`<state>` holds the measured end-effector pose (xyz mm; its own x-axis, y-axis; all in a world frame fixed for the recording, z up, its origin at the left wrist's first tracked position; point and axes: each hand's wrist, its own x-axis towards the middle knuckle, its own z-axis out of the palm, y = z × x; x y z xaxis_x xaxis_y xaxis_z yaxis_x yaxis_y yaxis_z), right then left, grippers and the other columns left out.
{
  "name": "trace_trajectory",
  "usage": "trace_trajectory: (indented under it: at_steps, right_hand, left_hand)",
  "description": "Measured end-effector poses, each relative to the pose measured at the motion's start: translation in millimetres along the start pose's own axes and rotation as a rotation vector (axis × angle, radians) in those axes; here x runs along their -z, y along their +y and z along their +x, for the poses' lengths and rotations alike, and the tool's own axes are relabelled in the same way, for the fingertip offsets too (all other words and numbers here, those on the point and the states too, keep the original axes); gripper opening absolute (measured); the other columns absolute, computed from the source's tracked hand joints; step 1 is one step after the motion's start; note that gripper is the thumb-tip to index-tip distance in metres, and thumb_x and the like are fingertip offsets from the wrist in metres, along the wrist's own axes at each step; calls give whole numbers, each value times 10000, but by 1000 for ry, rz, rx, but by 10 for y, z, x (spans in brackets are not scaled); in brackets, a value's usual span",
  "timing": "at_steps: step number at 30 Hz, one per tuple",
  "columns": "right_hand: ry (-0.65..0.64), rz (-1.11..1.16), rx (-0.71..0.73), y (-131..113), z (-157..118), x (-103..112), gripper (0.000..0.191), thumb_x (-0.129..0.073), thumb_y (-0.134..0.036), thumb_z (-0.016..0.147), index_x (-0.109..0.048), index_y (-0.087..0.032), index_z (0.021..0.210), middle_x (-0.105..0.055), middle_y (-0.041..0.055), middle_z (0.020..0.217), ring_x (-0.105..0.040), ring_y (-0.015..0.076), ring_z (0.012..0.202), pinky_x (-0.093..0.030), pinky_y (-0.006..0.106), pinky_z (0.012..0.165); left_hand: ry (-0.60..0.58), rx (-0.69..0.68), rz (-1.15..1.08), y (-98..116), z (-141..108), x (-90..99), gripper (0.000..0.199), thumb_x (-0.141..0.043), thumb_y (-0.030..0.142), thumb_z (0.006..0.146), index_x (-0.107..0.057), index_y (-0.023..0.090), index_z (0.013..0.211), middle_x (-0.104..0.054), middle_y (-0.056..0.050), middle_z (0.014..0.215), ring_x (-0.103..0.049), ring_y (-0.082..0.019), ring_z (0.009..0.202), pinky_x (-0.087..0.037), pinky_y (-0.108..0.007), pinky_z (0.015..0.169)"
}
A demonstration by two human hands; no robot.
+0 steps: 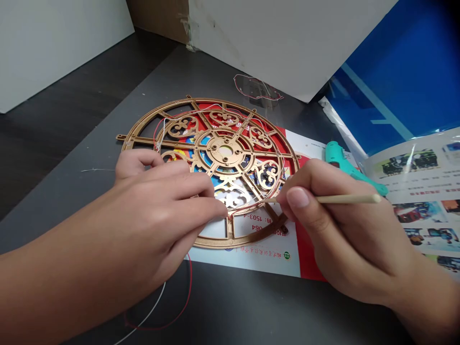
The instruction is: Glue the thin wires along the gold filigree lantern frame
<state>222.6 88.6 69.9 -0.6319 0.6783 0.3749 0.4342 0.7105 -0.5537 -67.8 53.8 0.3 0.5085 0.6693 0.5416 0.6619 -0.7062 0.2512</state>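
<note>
Wooden stick (348,199) pinched in right hand's (345,230) narrow grip; left hand (154,206) grips gold openwork frame (212,146)

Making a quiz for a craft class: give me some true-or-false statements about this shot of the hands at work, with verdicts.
The right hand pinches a thin wooden stick. True.
The left hand touches a gold openwork frame. True.
The left hand grips a teal hot glue gun. False: it lies beyond the right hand, held by neither hand.
The gold openwork frame stands upright on its edge. False: it lies flat on a red-and-white printed sheet.
A red wire loops across the dark table below the frame. True.
</note>
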Motion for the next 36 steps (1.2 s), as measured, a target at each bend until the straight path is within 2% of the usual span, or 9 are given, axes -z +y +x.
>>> trace_trajectory:
  at_steps: [4, 7, 10, 14, 17, 22, 28, 33, 36]
  right_hand:
    - [-14, 55, -13, -7, -14, -63, 381, -647, -232, 1282, -504, -321, 940, -663, -18, 758, -615, 160, 585, -469, 334, 509]
    - [-24, 110, 0, -10, -23, -116, 355, -671, -177, 1221, -503, -321, 944, -651, -41, 776, -609, 143, 586, -481, 310, 519]
    - [-13, 158, -15, -26, -56, -149, 344, -675, -169, 1236, -519, -328, 973, -721, -31, 810, -714, 177, 644, -546, 319, 556]
    - [-9, 179, -14, -45, -100, -177, 316, -692, -260, 1284, -569, -327, 1000, -839, 12, 900, -809, 210, 701, -631, 341, 597]
    - [-33, 193, -7, -39, -88, -191, 325, -704, -280, 1290, -570, -327, 997, -827, 12, 884, -798, 207, 687, -649, 341, 598]
    - [-66, 189, 21, -25, -32, -190, 353, -660, -207, 1287, -502, -336, 999, -807, -7, 880, -763, 169, 672, -610, 304, 595]
    - [-87, 177, 18, -34, -49, -203, 360, -632, -175, 1277, -455, -342, 1011, -789, -17, 854, -738, 180, 633, -576, 342, 547]
    - [-96, 165, 18, -39, -42, -198, 358, -614, -175, 1292, -455, -339, 1018, -820, -5, 877, -794, 187, 682, -595, 345, 560]
    - [-76, 169, 18, -25, -55, -197, 366, -649, -190, 1286, -456, -341, 1014, -752, -29, 828, -739, 178, 639, -584, 328, 561]
  left_hand:
    - [0, 11, -23, 4, 9, -12, 390, -503, 99, 1201, -773, 380, 1185, -822, 61, 996, -712, -248, 883, -343, -551, 1016]
    - [-4, 11, -28, 6, 4, -8, 369, -504, 125, 1235, -769, 381, 1208, -813, 67, 1001, -697, -249, 890, -324, -542, 1026]
    - [-10, 13, -26, 9, -11, -2, 368, -490, 139, 1245, -756, 391, 1214, -808, 64, 992, -688, -251, 889, -325, -557, 1024]
    - [-19, 12, -16, 15, -29, 0, 374, -476, 137, 1245, -739, 402, 1231, -821, 60, 985, -685, -253, 895, -321, -576, 1015]
    - [-11, 22, -23, 25, -33, 2, 372, -486, 148, 1240, -762, 396, 1210, -806, 66, 980, -685, -244, 892, -337, -564, 1027]
    - [5, 36, -20, 24, -21, -5, 384, -499, 139, 1219, -787, 390, 1172, -793, 65, 976, -688, -243, 880, -350, -547, 1028]
    - [16, 12, -16, 15, -30, -5, 396, -487, 121, 1212, -775, 391, 1181, -798, 50, 973, -688, -257, 871, -352, -560, 1021]
    - [14, 20, -25, 19, -54, -2, 396, -493, 112, 1204, -776, 388, 1179, -795, 55, 956, -690, -246, 867, -362, -556, 1017]
    - [22, 15, -35, 18, -30, -17, 391, -498, 100, 1196, -778, 372, 1174, -790, 54, 964, -687, -241, 868, -356, -544, 1018]
